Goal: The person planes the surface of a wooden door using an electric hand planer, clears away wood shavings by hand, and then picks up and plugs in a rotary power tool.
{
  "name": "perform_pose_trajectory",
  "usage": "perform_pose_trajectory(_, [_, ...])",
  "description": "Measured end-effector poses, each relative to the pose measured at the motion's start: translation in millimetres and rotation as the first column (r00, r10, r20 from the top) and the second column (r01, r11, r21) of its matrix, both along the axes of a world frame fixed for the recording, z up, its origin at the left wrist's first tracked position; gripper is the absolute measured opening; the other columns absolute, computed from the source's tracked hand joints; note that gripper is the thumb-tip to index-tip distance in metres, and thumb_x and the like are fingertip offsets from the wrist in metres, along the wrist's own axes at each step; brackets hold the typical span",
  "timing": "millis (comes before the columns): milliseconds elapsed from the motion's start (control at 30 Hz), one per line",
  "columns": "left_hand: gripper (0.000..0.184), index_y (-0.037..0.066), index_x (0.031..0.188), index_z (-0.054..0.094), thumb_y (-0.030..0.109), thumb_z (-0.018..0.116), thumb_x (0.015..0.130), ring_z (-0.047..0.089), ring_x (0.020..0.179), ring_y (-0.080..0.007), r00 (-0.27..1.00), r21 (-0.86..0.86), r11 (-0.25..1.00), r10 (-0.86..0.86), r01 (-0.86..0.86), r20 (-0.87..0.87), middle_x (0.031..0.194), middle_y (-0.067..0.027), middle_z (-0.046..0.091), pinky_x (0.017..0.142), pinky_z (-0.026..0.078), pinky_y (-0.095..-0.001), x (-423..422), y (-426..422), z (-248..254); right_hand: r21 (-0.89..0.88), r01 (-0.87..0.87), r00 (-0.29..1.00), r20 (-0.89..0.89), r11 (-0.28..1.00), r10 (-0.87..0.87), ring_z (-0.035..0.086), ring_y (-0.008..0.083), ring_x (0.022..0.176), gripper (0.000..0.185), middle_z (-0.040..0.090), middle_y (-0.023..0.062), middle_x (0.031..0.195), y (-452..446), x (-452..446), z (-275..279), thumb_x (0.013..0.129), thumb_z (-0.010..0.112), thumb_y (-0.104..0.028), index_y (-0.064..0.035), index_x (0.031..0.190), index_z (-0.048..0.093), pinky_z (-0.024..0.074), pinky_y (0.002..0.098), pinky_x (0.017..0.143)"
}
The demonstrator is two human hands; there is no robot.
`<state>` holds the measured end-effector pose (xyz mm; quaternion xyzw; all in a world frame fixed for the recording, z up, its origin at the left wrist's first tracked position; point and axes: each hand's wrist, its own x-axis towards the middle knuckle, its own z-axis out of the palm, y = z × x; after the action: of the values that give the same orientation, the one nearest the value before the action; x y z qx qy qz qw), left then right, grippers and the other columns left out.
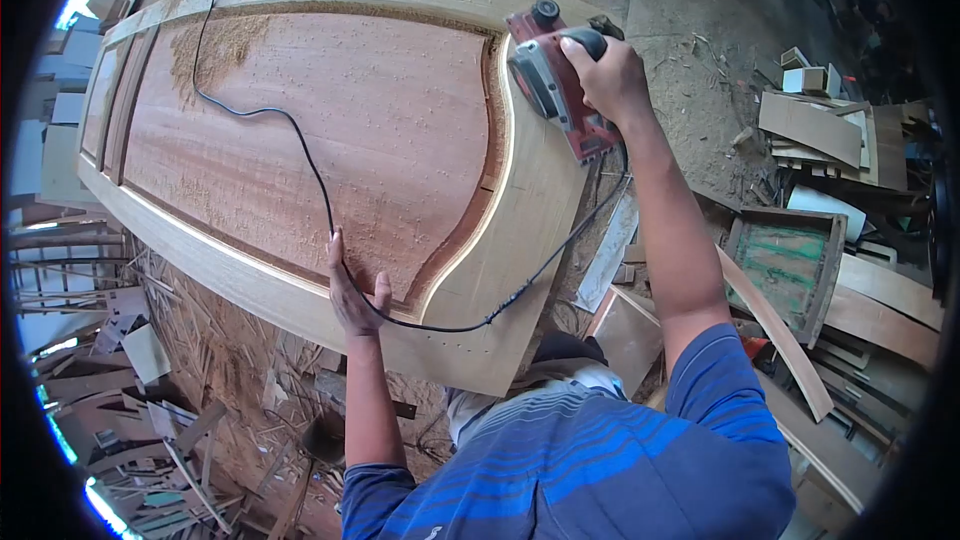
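Note:
My right hand grips the black handle of a red and grey electric hand planer. The planer rests at the far right end of a pale wooden door frame, beside its curved inner edge. My left hand is open at the near edge of the door, fingers stretched out and thumb apart. The planer's black power cord runs across that hand between thumb and fingers, without the fingers wrapping round it. Inside the frame lies a reddish wood panel sprinkled with shavings.
A heap of wood shavings covers the panel's far left corner. On the right stand a green-bottomed wooden tray, a curved wood strip and stacked board offcuts. Scrap sticks litter the floor at left.

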<state>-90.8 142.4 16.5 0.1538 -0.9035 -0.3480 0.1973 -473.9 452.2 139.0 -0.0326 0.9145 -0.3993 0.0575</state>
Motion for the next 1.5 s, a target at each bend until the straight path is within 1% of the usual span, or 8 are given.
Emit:
perform_pose_trajectory(467, [0.09,-0.003,0.168,0.033,0.036,0.07,0.096,0.045,0.159,-0.0413,0.989,0.051,0.989,0.139,-0.137,-0.055,0.168,-0.0283,0.047,0.132,0.033,-0.0495,4.0,4.5,-4.7,-0.049,-0.076,0.977,-0.204,0.996,0.065,0.08,0.0415,0.102,0.054,0.082,0.0239,0.101,-39.3,-76.6,-14.1,0.093,0.074,-0.058,-0.0065,0.103,0.085,0.0627,0.049,0.091])
perform_pose_trajectory(567, [0.091,-0.004,0.168,0.034,0.04,0.07,0.097,0.046,0.158,-0.0414,0.981,0.057,0.985,0.169,-0.164,-0.091,0.168,-0.0278,0.047,0.132,0.034,-0.0503,3.1,4.9,-2.7,-0.34,-0.162,0.922,-0.386,0.926,0.02,0.082,0.0357,0.089,0.041,0.081,0.0226,0.095,-1.4,-24.9,-0.3,0.096,0.081,-0.043,-0.0032,0.102,0.084,0.0614,0.0418,0.078])
perform_pose_trajectory(633, [0.091,-0.004,0.168,0.034,0.041,0.069,0.097,0.046,0.158,-0.042,0.985,0.051,0.987,0.156,-0.153,-0.078,0.167,-0.0279,0.048,0.131,0.035,-0.0506,3.4,-0.2,-9.6,-0.482,-0.135,0.953,-0.301,0.866,-0.019,0.074,0.0187,0.069,0.034,0.077,0.0083,0.081,46.7,10.1,-4.4,0.099,0.083,-0.032,0.0004,0.107,0.081,0.0586,0.0356,0.066])
perform_pose_trajectory(700, [0.091,-0.001,0.169,0.034,0.04,0.068,0.096,0.046,0.157,-0.0438,0.986,0.012,0.987,0.158,-0.157,-0.045,0.167,-0.0282,0.049,0.13,0.036,-0.0511,4.8,1.9,-6.7,-0.551,0.051,0.997,-0.02,0.833,-0.074,0.064,0.0096,0.06,0.032,0.07,0.0018,0.075,92.0,59.1,20.2,0.1,0.083,-0.031,0.0,0.1,0.077,0.0521,0.0301,0.055])
perform_pose_trajectory(767, [0.091,0.001,0.17,0.033,0.039,0.069,0.095,0.046,0.157,-0.0449,0.984,-0.02,0.984,0.176,-0.176,-0.002,0.166,-0.0285,0.05,0.129,0.038,-0.0509,5.1,2.1,-2.7,-0.533,0.056,0.998,0.006,0.844,-0.062,0.059,0.0075,0.053,0.033,0.065,0.0004,0.069,132.5,94.6,27.5,0.1,0.083,-0.032,-0.0027,0.091,0.072,0.0457,0.0272,0.049])
perform_pose_trajectory(900, [0.09,0.006,0.169,0.036,0.039,0.071,0.093,0.052,0.151,-0.0474,0.974,-0.075,0.971,0.225,-0.226,-0.021,0.164,-0.0274,0.052,0.123,0.045,-0.052,0.7,8.6,-1.7,-0.336,0.107,0.994,0.041,0.936,-0.098,0.06,0.009,0.051,0.037,0.064,0.0,0.066,191.1,145.5,15.9,0.1,0.083,-0.035,-0.0029,0.088,0.07,0.0476,0.0278,0.049])
perform_pose_trajectory(1100, [0.083,0.009,0.165,0.04,0.034,0.074,0.093,0.055,0.148,-0.0458,0.975,-0.145,0.965,0.222,-0.218,0.013,0.163,-0.0239,0.054,0.118,0.051,-0.0521,3.5,16.0,-0.3,-0.326,0.087,0.995,0.082,0.941,-0.064,0.061,0.0083,0.052,0.036,0.065,-0.0015,0.066,238.2,186.6,20.0,0.1,0.084,-0.036,-0.003,0.092,0.074,0.0476,0.0278,0.049])
perform_pose_trajectory(1500, [0.072,0.011,0.157,0.049,0.03,0.08,0.094,0.059,0.146,-0.0416,0.942,0.12,0.935,0.329,-0.334,0.061,0.16,-0.0239,0.059,0.119,0.051,-0.049,-20.6,163.1,7.5,-0.297,-0.029,0.991,0.117,0.954,0.067,0.063,0.0101,0.057,0.04,0.067,0.0022,0.068,286.2,158.4,35.0,0.097,0.086,-0.039,-0.0007,0.093,0.077,0.0491,0.0316,0.053])
